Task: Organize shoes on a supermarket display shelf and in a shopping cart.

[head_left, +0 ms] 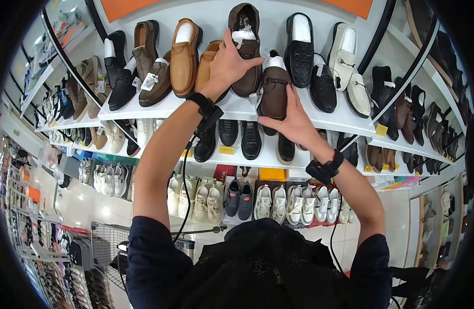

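A dark brown loafer [245,77] leans upright on the white shelf, with white paper stuffed in its opening. My left hand [227,63] is at its left side, fingers up along the edge and thumb reaching across its front. Beside it, a matching brown loafer [274,92] points toe-down over the shelf edge. My right hand [293,119] holds this one round the toe, thumb beneath and fingers along the right side. Left of my left hand is a tan loafer [206,62], partly hidden by it. A black loafer [300,64] stands to the right of the brown pair.
The white display shelf [159,109] carries more loafers, including a tan one [184,64] and a cream pair [345,67]. Black shoes [251,140] fill the shelf below, and sneakers [270,203] line a lower row. A wire shopping cart [105,247] stands at lower left.
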Demonstrator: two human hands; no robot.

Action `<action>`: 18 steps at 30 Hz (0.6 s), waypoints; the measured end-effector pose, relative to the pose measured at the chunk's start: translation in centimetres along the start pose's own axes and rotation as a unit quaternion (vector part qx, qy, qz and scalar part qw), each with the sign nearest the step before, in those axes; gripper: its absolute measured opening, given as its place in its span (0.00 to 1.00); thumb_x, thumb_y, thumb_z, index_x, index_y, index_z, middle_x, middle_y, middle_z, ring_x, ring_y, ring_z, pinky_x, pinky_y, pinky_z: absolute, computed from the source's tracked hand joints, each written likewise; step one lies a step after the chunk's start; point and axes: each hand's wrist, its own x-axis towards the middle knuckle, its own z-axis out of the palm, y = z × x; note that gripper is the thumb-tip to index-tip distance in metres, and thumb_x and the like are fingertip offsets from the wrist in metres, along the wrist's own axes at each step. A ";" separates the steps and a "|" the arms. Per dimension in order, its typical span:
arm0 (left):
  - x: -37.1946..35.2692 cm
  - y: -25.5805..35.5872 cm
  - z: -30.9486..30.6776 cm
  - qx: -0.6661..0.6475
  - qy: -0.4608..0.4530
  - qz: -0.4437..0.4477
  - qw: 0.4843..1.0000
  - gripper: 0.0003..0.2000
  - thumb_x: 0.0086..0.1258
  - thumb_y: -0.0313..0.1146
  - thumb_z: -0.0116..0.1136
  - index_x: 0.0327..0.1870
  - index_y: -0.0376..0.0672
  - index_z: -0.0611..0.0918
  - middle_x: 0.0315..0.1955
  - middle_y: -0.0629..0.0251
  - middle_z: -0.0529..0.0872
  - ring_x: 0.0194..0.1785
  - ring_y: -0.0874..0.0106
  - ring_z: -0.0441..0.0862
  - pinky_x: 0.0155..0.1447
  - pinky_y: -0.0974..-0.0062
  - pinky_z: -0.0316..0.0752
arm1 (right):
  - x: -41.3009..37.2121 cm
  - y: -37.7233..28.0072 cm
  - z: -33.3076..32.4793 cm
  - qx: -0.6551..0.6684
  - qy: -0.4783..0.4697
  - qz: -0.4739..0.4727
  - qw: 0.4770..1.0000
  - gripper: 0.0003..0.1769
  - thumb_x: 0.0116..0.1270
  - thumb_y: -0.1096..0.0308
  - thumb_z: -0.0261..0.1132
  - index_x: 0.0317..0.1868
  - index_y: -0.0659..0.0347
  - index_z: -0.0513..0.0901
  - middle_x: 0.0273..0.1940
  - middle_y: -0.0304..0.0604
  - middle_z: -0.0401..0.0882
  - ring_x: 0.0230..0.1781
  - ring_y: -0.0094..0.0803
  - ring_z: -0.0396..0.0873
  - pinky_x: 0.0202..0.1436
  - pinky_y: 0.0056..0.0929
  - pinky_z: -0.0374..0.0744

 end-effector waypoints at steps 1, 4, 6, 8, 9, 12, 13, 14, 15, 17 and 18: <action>0.3 0.2 0.1 0.018 -0.006 0.000 1.000 0.64 0.50 0.61 0.78 0.79 0.33 0.48 0.68 0.38 0.72 0.67 0.44 0.76 0.66 0.53 0.76 | 0.2 0.1 0.3 -0.013 0.020 0.006 1.000 0.64 0.60 0.45 0.75 0.78 0.79 0.47 0.77 0.72 0.47 0.81 0.57 0.51 0.81 0.39 0.57; 1.2 -0.3 0.8 0.022 -0.017 -0.008 1.000 0.66 0.49 0.61 0.78 0.79 0.34 0.47 0.68 0.37 0.71 0.68 0.43 0.74 0.66 0.52 0.75 | 1.7 1.2 1.6 -0.002 0.036 0.024 0.999 0.60 0.63 0.47 0.71 0.77 0.81 0.46 0.78 0.75 0.44 0.81 0.60 0.49 0.81 0.39 0.57; 1.5 -0.7 1.2 0.017 -0.019 -0.010 1.000 0.65 0.49 0.60 0.79 0.79 0.34 0.48 0.66 0.37 0.73 0.67 0.45 0.76 0.67 0.54 0.75 | 2.2 1.6 2.1 -0.004 0.057 0.013 0.998 0.58 0.64 0.49 0.69 0.74 0.89 0.48 0.76 0.83 0.42 0.80 0.69 0.47 0.81 0.44 0.55; 2.4 -0.9 1.6 0.014 -0.018 -0.004 1.000 0.64 0.49 0.60 0.80 0.78 0.34 0.49 0.63 0.36 0.76 0.66 0.47 0.78 0.67 0.57 0.74 | 3.4 2.5 3.1 -0.010 0.075 0.006 0.997 0.58 0.65 0.49 0.69 0.74 0.88 0.48 0.75 0.84 0.42 0.79 0.70 0.47 0.81 0.45 0.55; 2.2 -1.0 1.7 0.013 -0.019 0.000 1.000 0.64 0.48 0.60 0.80 0.78 0.33 0.50 0.63 0.36 0.76 0.66 0.47 0.78 0.68 0.57 0.74 | 3.5 2.2 3.5 -0.017 0.083 0.001 0.996 0.57 0.65 0.49 0.69 0.74 0.88 0.48 0.75 0.84 0.42 0.79 0.71 0.48 0.81 0.46 0.55; 3.1 -0.9 1.8 0.003 -0.041 0.001 0.999 0.66 0.48 0.60 0.79 0.79 0.33 0.48 0.66 0.37 0.74 0.67 0.46 0.77 0.67 0.56 0.74 | 3.8 2.2 3.4 -0.015 0.084 0.008 0.996 0.57 0.65 0.50 0.69 0.74 0.88 0.49 0.75 0.85 0.42 0.78 0.72 0.48 0.81 0.47 0.54; 3.2 -1.0 1.6 -0.007 -0.063 -0.008 0.998 0.67 0.48 0.60 0.79 0.80 0.34 0.45 0.68 0.38 0.72 0.68 0.45 0.75 0.67 0.55 0.75 | 3.8 2.2 3.4 -0.007 0.082 0.013 0.996 0.57 0.65 0.49 0.69 0.74 0.87 0.49 0.75 0.85 0.42 0.78 0.72 0.48 0.81 0.47 0.55; 3.1 -1.0 1.6 -0.006 -0.063 -0.008 0.998 0.67 0.48 0.60 0.79 0.80 0.34 0.45 0.68 0.38 0.72 0.68 0.45 0.75 0.67 0.55 0.75 | 3.9 2.3 3.5 -0.006 0.082 0.013 0.997 0.57 0.65 0.49 0.69 0.74 0.87 0.49 0.75 0.85 0.42 0.78 0.72 0.48 0.81 0.47 0.55; 2.9 -0.9 1.8 -0.007 -0.056 -0.005 0.998 0.66 0.48 0.61 0.78 0.79 0.33 0.48 0.67 0.38 0.73 0.67 0.45 0.77 0.66 0.56 0.76 | 3.8 2.4 3.4 0.003 0.085 0.010 0.996 0.57 0.65 0.49 0.69 0.74 0.87 0.50 0.75 0.85 0.42 0.78 0.72 0.48 0.81 0.47 0.55; 3.0 -0.9 1.6 -0.004 -0.047 -0.001 0.999 0.64 0.49 0.62 0.77 0.78 0.32 0.50 0.65 0.39 0.75 0.65 0.45 0.78 0.65 0.56 0.77 | 4.0 2.5 3.5 0.015 0.089 0.005 0.996 0.57 0.65 0.48 0.69 0.74 0.87 0.50 0.75 0.84 0.42 0.78 0.72 0.48 0.81 0.46 0.55; 3.1 -0.7 1.5 0.027 -0.064 -0.004 0.998 0.61 0.50 0.64 0.75 0.76 0.29 0.54 0.63 0.38 0.78 0.63 0.46 0.80 0.64 0.57 0.78 | 3.9 2.4 3.3 0.014 0.086 0.008 0.996 0.57 0.65 0.47 0.69 0.74 0.87 0.50 0.75 0.84 0.42 0.79 0.71 0.48 0.81 0.46 0.56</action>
